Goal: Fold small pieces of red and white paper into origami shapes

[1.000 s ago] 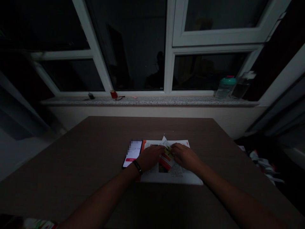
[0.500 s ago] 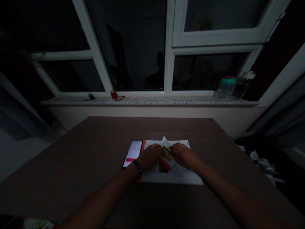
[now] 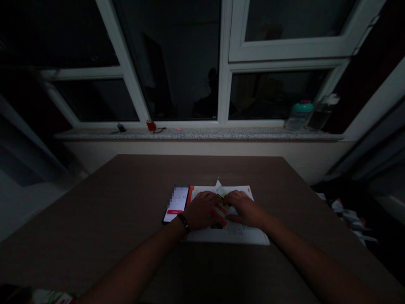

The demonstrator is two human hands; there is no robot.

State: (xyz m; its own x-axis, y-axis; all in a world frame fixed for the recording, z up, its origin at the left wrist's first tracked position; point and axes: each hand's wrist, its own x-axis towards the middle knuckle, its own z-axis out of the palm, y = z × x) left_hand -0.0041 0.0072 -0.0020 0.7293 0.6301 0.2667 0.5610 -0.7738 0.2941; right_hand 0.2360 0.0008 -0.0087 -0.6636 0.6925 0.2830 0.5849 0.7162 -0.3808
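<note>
A white printed booklet [image 3: 253, 235] with an orange left edge lies flat on the brown table. On top of it is a small orange, white and yellow folded paper piece [image 3: 220, 210], with a pale pointed tip sticking out at the far end. My left hand [image 3: 204, 210], with a black band at the wrist, closes on the piece's left side. My right hand [image 3: 243, 207] has its fingertips on the piece's right side, its thumb set nearer to me. A small dark thing lies between the fingertips, too small to make out.
A lit phone [image 3: 177, 204] lies left of the booklet on the table [image 3: 126, 202]. On the windowsill [image 3: 202, 134] stand a teal-lidded bottle [image 3: 300, 116], a clear bottle [image 3: 321, 113] and a small red object [image 3: 151, 125]. White and coloured items [image 3: 351, 219] lie beyond the table's right edge.
My right hand has shifted slightly left over the paper piece, and its thumb now shows lower down. My left thumb has come further across the piece. The booklet and phone have stayed put.
</note>
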